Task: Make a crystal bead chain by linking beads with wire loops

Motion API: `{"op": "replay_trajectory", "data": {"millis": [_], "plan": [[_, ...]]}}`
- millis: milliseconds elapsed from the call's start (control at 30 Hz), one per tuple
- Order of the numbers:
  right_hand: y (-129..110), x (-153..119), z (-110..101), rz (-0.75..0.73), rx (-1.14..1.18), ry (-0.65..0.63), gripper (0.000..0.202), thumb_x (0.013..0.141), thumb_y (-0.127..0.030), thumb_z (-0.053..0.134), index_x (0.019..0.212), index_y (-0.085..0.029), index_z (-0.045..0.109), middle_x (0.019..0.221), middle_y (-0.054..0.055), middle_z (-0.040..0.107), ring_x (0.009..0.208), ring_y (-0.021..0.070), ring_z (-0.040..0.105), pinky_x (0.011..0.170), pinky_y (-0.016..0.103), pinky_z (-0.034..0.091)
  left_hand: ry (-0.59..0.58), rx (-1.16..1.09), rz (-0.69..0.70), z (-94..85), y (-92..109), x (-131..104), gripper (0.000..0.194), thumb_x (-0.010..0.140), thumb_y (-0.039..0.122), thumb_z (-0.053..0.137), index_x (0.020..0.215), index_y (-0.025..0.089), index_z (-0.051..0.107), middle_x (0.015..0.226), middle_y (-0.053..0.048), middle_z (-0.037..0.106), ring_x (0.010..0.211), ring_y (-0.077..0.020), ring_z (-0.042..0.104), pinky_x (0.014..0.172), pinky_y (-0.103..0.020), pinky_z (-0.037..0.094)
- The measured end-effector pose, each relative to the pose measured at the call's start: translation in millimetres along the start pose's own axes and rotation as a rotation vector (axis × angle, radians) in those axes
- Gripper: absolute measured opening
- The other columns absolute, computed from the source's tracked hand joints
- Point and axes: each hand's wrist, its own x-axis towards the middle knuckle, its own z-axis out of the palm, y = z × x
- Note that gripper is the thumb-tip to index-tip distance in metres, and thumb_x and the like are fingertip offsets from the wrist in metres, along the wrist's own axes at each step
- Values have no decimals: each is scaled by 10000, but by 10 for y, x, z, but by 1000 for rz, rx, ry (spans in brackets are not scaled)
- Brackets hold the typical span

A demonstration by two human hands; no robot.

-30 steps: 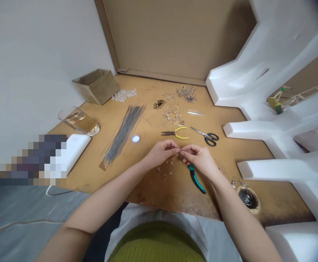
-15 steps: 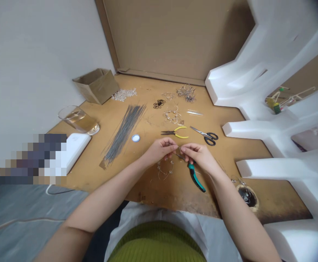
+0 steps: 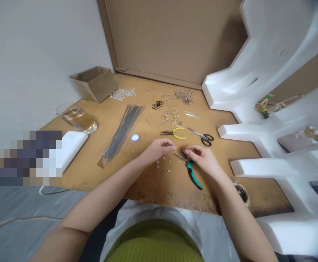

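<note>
My left hand [image 3: 160, 150] is pinched, thumb against fingertips. What it grips, if anything, is too fine to make out. My right hand [image 3: 202, 157] is also closed in a pinch, its fingertips beside the jaws of teal-handled pliers [image 3: 193, 176]; I cannot tell what lies between them. The pliers rest on the table with jaws spread. Just below my left hand lies a wire ring with clear beads [image 3: 164, 166]. Beyond the hands are yellow-handled pliers [image 3: 179, 133] and black-handled scissors [image 3: 204, 137].
A bundle of grey wires [image 3: 123, 133] lies left, beside a small white-topped disc [image 3: 134, 137]. Farther back are clear beads [image 3: 122, 94], black rings [image 3: 158, 105], beaded wire pieces [image 3: 171, 117] and a cardboard box [image 3: 94, 85]. A glass of liquid [image 3: 78, 118] stands left; white foam [image 3: 246, 167] borders the right.
My hands have drawn apart from a fingertip-to-fingertip pinch, where a thin strand showed between them. The right hand has shifted slightly right, uncovering the teal pliers' jaws. The view has moved slightly.
</note>
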Motion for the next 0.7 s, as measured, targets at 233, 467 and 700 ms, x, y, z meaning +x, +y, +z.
{"op": "replay_trajectory", "data": {"millis": [233,467,700], "plan": [[-45,-431,-60,12,-929,-103,843,610,-554,653,1323,-164,429,1268,188,517,1154,381,458,897,477,377,-22,21,72,-18,142,46,212,669,319,671,679,137,563,508,71,454,440,-33,324,463,-188,257],[-114,-324,-50,-16,-1097,-199,497,698,-384,531,1132,-145,552,992,156,613,830,287,612,693,342,413,-66,-2,157,-127,93,138,201,710,325,624,714,138,550,686,0,621,463,-34,354,464,-186,250],[87,-273,-266,-93,-871,-11,349,758,-282,465,1075,-164,550,927,88,653,776,213,617,693,288,416,-9,-154,82,-266,80,101,116,728,226,588,679,133,541,501,56,471,375,-12,280,407,-184,171]]}}
